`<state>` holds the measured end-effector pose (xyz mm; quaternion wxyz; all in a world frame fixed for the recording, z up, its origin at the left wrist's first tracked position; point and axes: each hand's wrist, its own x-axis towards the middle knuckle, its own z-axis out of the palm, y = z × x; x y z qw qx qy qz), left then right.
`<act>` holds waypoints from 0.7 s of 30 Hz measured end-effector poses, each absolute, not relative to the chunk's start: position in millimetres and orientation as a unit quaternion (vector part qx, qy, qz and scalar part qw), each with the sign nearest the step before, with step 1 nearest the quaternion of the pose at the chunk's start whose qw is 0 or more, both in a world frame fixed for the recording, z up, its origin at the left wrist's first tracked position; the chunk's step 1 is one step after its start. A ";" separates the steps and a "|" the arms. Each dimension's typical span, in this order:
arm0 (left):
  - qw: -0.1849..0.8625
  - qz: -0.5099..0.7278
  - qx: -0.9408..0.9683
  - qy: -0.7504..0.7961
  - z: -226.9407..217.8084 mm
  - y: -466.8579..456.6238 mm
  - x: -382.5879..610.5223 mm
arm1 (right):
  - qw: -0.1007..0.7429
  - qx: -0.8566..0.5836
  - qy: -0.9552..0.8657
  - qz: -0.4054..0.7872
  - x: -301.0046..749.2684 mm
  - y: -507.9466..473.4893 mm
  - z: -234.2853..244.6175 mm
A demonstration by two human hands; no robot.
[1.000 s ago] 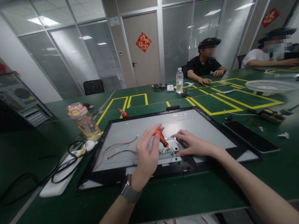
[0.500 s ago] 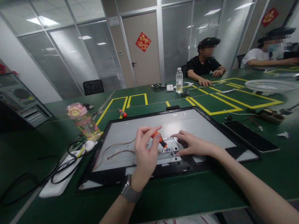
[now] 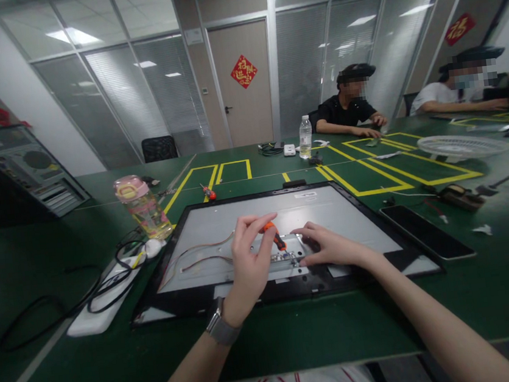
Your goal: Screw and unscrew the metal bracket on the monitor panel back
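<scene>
A monitor [image 3: 330, 207] lies face down on the green table, its grey back panel bare inside a black frame. My left hand [image 3: 248, 265] pinches an orange-handled screwdriver [image 3: 274, 235] by its top, tip down on a small metal board [image 3: 289, 251] near the panel's front edge. My right hand [image 3: 329, 245] rests fingers-down on that board, steadying it. Thin wires [image 3: 197, 256] run across the panel to the left of my hands.
A pink-capped bottle [image 3: 144, 208] and black cables [image 3: 108, 281] on a white board lie at left. A second screwdriver [image 3: 208, 191] lies behind the monitor. A black strip [image 3: 424, 231] and loose parts sit at right. Two other people sit at the far side.
My left fingers have shifted slightly around the screwdriver handle, which stays on the same spot. The far person's hands have moved a little. My right hand has not moved.
</scene>
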<state>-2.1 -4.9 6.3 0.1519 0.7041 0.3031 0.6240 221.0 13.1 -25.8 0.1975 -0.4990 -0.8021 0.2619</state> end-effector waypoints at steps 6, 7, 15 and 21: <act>0.212 0.608 0.707 0.294 5.8 -6.3 -3.6 | 0.190 -0.506 -0.801 0.260 220.9 13.3 -26.2; 0.214 0.608 0.706 0.294 5.7 -6.1 -3.6 | 0.190 -0.505 -0.801 0.258 220.8 13.3 -26.0; 0.176 0.608 0.715 0.296 6.4 -4.0 -3.0 | 0.191 -0.503 -0.801 0.263 219.4 12.3 -23.7; 0.214 0.613 0.701 0.295 4.9 -4.7 -3.8 | 0.186 -0.507 -0.802 0.254 220.2 13.9 -26.4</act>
